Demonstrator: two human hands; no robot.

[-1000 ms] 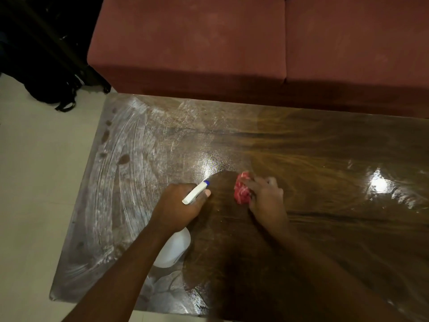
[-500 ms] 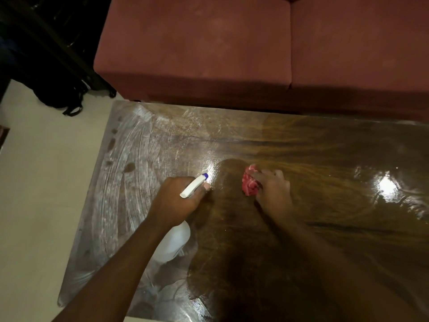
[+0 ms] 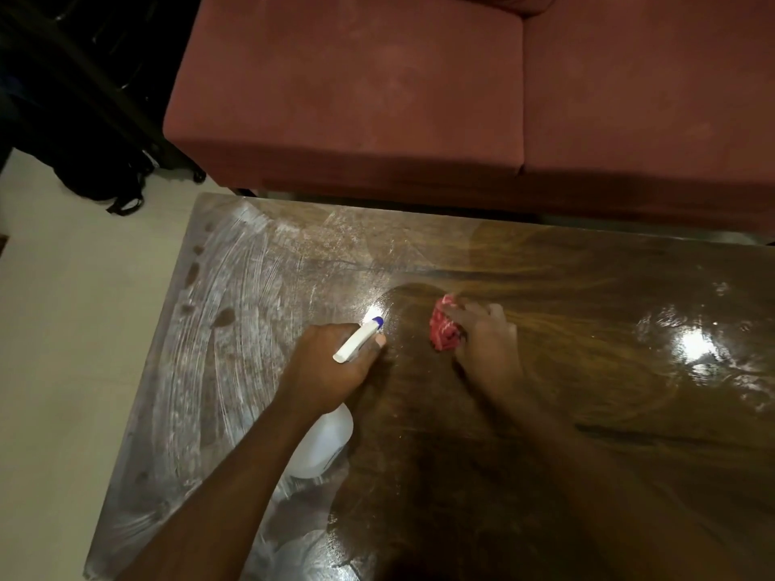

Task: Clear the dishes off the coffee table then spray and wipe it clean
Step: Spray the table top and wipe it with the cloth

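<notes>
Readable text: none that I can make out.
Spray bottle [image 3: 325,444]: plain white body and a blue-tipped nozzle, no legible print or brand.
Cloth [image 3: 443,331]: red with a paler pattern, no letters legible.
Tabletop [image 3: 587,371]: no writing or numbers legible.

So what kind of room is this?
Most likely a living room: a red sofa stands right behind the wooden coffee table, and a dark bag lies on the pale floor nearby.
</notes>
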